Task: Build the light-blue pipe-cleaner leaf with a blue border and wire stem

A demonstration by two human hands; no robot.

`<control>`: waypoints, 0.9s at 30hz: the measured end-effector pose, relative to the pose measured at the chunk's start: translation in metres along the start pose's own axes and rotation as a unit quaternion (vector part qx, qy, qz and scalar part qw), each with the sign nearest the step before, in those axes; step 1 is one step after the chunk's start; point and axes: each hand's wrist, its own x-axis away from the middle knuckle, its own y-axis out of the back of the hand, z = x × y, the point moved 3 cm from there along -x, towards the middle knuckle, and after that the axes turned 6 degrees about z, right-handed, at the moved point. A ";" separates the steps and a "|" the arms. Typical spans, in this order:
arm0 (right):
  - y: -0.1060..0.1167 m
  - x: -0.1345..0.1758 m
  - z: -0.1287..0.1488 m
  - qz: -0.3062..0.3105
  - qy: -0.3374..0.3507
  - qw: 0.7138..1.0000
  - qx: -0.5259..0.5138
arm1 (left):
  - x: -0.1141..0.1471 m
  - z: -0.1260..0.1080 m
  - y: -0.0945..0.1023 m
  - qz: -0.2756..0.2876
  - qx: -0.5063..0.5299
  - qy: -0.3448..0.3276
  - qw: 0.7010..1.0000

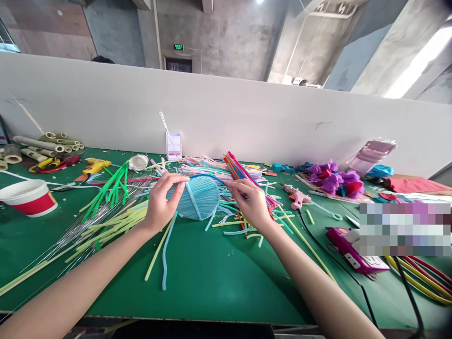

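A round disc (199, 200) covered in light blue pipe cleaners stands between my hands above the green table, with one strip running slantwise across its face. Along its upper edge arches a darker blue pipe cleaner (209, 176). My left hand (163, 200) is closed in a pinch on this pipe cleaner at the disc's upper left edge. The other end is pinched by the fingers of my right hand (251, 202), a little to the right of the disc. Whether my left fingers also grip the disc itself, I cannot tell. Loose pipe cleaners (205, 165) lie in a pile behind it.
Left are a paper cup (30, 197), a yellow glue gun (97, 165), bamboo tubes (38, 143) and green pipe cleaners (115, 186). On the right lie a pink glue gun (298, 197), its black cord, a purple power strip (358, 249) and purple-red flowers (334, 179). A white partition (226, 117) stands behind.
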 end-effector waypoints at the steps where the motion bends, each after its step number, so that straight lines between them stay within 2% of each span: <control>1: 0.000 0.000 0.001 -0.001 0.002 1.000 -0.001 | 0.000 0.000 0.000 0.000 0.000 0.002 1.000; 12: -0.007 0.004 -0.001 0.010 0.006 1.000 0.007 | 0.001 0.002 0.001 -0.001 0.003 0.004 1.000; 19: -0.001 0.005 0.006 -0.044 0.038 0.998 0.016 | 0.002 0.002 0.000 -0.004 0.002 0.005 1.000; 27: -0.008 0.011 0.009 -0.023 0.048 0.998 0.046 | 0.002 0.003 0.000 -0.008 0.007 -0.004 1.000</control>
